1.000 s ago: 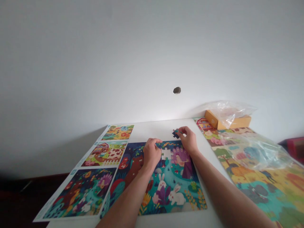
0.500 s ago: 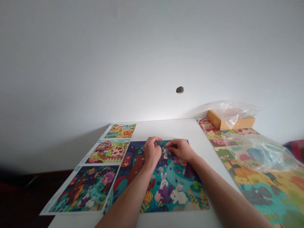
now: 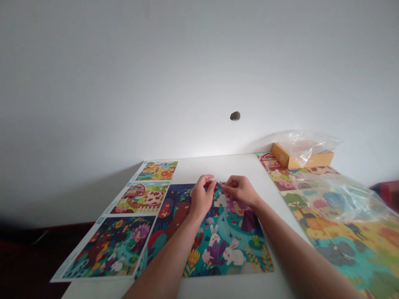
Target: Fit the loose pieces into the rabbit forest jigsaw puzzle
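Note:
A forest-animal jigsaw puzzle with white rabbits, a bear and a stream lies flat on the white table. My left hand is at its far edge, thumb and fingers bent together, and its forearm covers part of the picture. Close by on the right, my right hand pinches at the same far edge. A small coloured bit, seemingly a puzzle piece, shows between the two sets of fingertips. What the left fingertips hold is hidden.
Left of the puzzle lies a sheet with three printed pictures. On the right is a bright animal picture, partly under clear plastic. An orange box with more plastic stands against the wall, which has a hole.
Both hands have shifted slightly away from me to the puzzle's far edge, uncovering more of the picture below the right fingers. The fingertips of the two hands are closer together.

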A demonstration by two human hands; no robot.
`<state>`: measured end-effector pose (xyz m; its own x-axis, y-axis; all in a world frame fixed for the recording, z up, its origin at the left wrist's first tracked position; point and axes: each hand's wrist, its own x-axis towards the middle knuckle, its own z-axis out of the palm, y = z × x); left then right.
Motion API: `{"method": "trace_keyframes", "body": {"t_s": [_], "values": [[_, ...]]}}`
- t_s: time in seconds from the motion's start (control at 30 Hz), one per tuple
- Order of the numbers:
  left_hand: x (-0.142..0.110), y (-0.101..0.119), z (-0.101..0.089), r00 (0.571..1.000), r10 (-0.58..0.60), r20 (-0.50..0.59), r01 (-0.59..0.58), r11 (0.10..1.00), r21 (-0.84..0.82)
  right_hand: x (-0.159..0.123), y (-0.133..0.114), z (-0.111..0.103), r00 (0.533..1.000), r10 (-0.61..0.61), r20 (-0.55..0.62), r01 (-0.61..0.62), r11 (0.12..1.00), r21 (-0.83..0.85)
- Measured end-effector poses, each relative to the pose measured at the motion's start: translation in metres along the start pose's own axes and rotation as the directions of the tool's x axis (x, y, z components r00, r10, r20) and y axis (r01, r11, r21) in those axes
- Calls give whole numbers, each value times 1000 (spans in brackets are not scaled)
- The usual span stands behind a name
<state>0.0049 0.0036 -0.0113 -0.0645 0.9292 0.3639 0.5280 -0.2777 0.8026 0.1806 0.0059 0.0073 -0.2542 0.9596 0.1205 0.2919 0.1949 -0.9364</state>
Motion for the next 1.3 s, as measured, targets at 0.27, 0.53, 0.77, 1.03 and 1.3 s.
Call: {"method": "trace_keyframes", "body": {"t_s": [0.27, 0.53, 0.77, 1.03, 1.3], "values": [[-1, 8, -5, 982, 55, 180, -71, 994, 83, 0, 3, -9, 975, -50, -217, 14, 987, -161], [-6, 17, -6, 965, 114, 237, -168, 960, 222, 3, 11, -8, 971, -69, -229, 6, 964, -265], [-9, 19, -8, 962, 111, 252, -185, 938, 294, -3, 0, -14, 983, -145, 111, 177, 906, -385], [-8, 18, -7, 965, 99, 243, -171, 939, 298, -4, -6, -16, 954, -128, 270, 264, 784, -562], [-9, 14, -5, 967, 92, 236, -165, 937, 309, -4, -8, -17, 957, -114, 265, 249, 792, -558]]}}
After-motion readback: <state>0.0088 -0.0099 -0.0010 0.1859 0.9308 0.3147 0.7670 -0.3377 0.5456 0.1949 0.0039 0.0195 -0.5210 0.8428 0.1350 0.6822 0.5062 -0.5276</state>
